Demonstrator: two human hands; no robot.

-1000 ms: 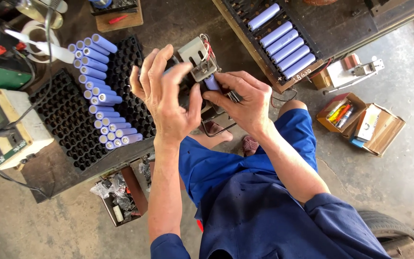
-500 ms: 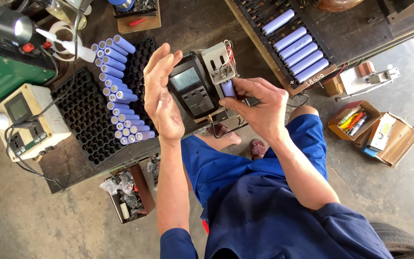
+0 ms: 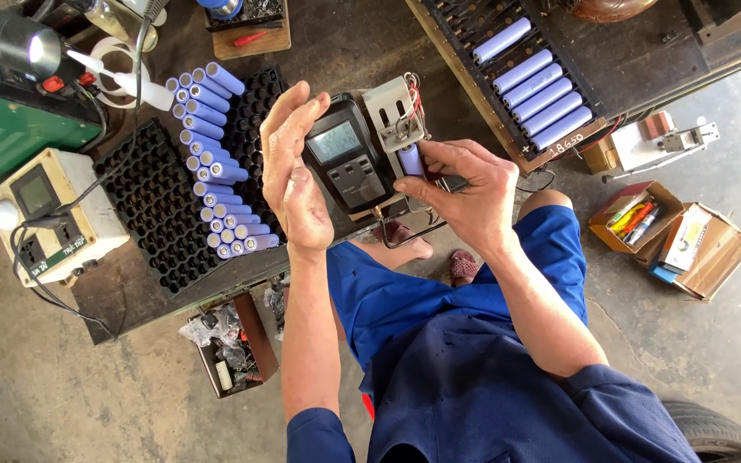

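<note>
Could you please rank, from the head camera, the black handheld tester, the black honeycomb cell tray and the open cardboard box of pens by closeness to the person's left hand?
1. Black handheld tester: against the left hand.
2. Black honeycomb cell tray: image-left, on the bench.
3. Open cardboard box of pens: far image-right, on the floor.

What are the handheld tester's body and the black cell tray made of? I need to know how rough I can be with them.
Tester: looks like matte dark plastic, moulded edges, glossy screen window. Black cell tray: probably moulded plastic too, a dull grid of sockets; can't be sure.
</note>
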